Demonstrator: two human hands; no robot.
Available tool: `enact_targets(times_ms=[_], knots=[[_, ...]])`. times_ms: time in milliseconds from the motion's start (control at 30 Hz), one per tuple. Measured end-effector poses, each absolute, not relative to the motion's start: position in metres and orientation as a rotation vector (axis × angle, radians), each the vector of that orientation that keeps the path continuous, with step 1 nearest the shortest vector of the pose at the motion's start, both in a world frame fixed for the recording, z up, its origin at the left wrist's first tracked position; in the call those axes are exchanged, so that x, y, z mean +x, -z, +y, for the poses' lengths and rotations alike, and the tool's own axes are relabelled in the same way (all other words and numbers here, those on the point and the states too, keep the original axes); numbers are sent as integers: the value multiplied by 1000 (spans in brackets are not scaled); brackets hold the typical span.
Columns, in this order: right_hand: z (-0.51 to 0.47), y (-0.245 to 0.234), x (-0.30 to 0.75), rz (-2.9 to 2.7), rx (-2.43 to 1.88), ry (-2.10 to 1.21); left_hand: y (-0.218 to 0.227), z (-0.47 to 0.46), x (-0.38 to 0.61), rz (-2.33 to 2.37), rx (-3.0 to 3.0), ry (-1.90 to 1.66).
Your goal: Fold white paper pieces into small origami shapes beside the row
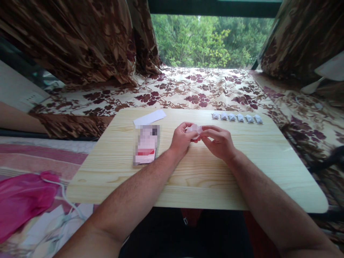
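Both hands meet over the middle of a light wooden table [199,175]. My left hand [184,137] pinches a small piece of folded white paper [194,131] between thumb and fingers. From the other side, my right hand [218,140] has its fingertips closed on the paper's right edge. The fingers cover part of the paper, so its full shape is hidden. Along the table's back right edge stands a row of several small white folded paper shapes [232,117]. White paper strips [149,117] lie flat at the back left.
Left of my hands lies a phone-like object [146,145], blurred out in blocks. A pink cloth or bag [24,200] and a white cable [66,195] rest on the bedding at left. Behind the table runs a ledge with floral cloth [188,87], below a window.
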State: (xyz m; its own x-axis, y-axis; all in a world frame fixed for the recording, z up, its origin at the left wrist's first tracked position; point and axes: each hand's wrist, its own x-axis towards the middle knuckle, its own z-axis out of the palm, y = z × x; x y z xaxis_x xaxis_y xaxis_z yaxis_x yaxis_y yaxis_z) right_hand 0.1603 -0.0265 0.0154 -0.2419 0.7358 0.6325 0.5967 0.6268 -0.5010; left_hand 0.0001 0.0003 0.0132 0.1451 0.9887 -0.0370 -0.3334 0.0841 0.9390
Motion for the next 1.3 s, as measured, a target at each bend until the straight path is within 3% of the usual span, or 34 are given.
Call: enact_targets(times_ms=[600,1000,1300], knots=[[-28,-15,158,-1902,-1052,-250,-11,1,1,959,1014,-1250],[-18,-11,153,-1429,-1246,-948,-8,3,0,1000,1065,-1314],[-20,-17,148,-1326,-1229,-1104,-6,3,-1,977,1111,-1296]])
